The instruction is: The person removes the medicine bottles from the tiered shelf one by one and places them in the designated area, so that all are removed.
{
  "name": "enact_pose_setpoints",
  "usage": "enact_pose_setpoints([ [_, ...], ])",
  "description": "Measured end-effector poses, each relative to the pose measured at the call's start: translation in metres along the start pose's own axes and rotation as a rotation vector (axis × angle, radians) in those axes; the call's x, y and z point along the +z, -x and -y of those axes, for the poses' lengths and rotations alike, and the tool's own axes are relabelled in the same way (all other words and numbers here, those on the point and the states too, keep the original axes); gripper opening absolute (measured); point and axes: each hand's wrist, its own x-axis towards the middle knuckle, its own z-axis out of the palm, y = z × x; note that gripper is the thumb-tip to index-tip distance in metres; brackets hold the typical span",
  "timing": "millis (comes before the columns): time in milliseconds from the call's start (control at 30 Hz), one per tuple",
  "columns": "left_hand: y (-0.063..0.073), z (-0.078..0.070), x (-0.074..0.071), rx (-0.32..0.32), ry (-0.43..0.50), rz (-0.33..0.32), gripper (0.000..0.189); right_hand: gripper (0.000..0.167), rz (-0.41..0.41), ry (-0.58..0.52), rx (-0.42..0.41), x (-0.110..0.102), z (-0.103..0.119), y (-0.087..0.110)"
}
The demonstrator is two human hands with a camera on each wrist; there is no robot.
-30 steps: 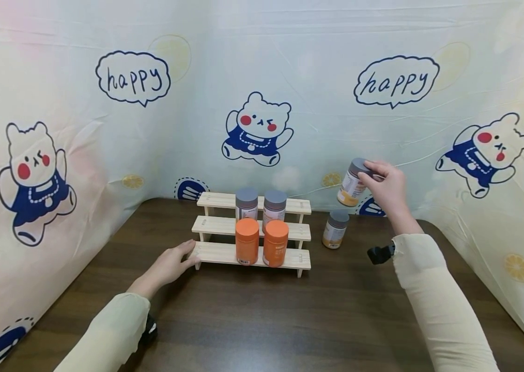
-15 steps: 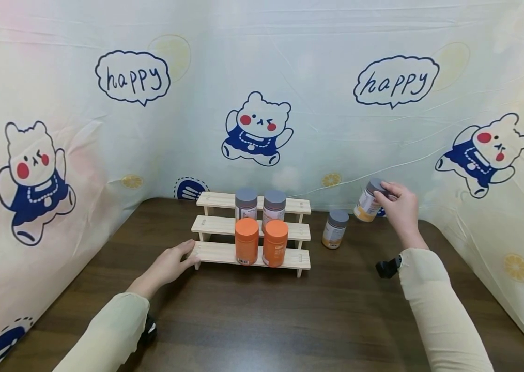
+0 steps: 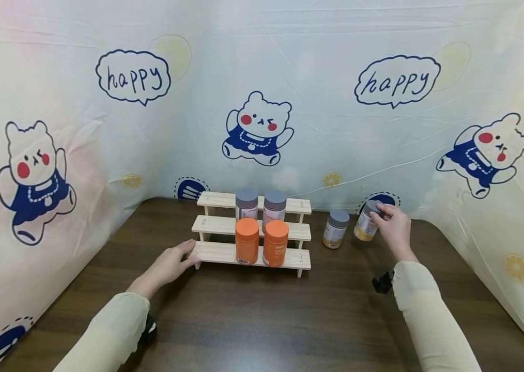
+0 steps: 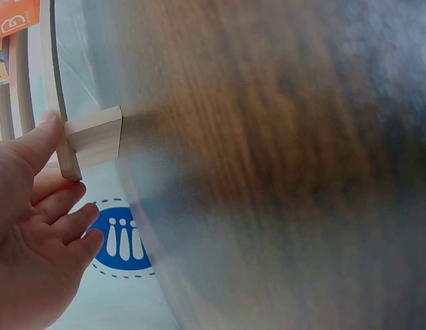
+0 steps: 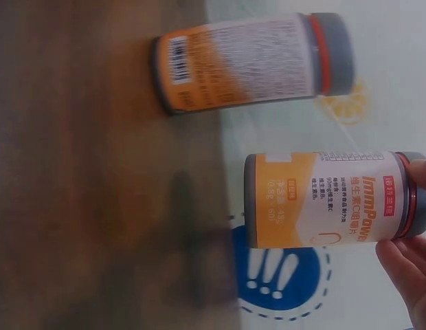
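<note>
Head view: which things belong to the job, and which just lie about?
Likely the job's:
four grey-capped cylindrical jars
two orange cylindrical jars
pale three-tier wooden rack

Only surroundings:
brown wooden table
pale cartoon-printed fabric backdrop

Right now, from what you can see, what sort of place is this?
Perhaps a makeshift display or practice corner: a brown table, a cartoon-printed cloth around its back and sides, and a small wooden rack holding four jars.

1. Rack (image 3: 217, 225) on table (image 3: 243, 320); left hand (image 3: 168, 262) at its left end.
2. Front jars (image 3: 247, 243) on near shelf (image 3: 216, 252).
3. Rear jars (image 3: 246, 205) behind them.
4. Lone jar (image 3: 335, 230) right of rack.
5. Held jar (image 3: 366, 223) farther right, in right hand (image 3: 395, 230).
</note>
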Motion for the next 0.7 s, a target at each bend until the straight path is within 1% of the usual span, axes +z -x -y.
enact_pose_setpoints([
  [167, 0.0, -0.001, -0.001, -0.001, -0.006, -0.002, 0.053, 0.033, 0.027, -0.018, 0.003, 0.009, -0.008, 0.007],
  [400, 0.0, -0.001, -0.001, -0.001, -0.002, -0.003, 0.053, 0.032, 0.072, -0.026, -0.016, 0.015, -0.008, 0.015],
  [700, 0.0, 0.0, 0.0, -0.001, -0.011, -0.002, 0.052, 0.033, 0.102, -0.038, -0.031, 0.021, -0.01, 0.021],
])
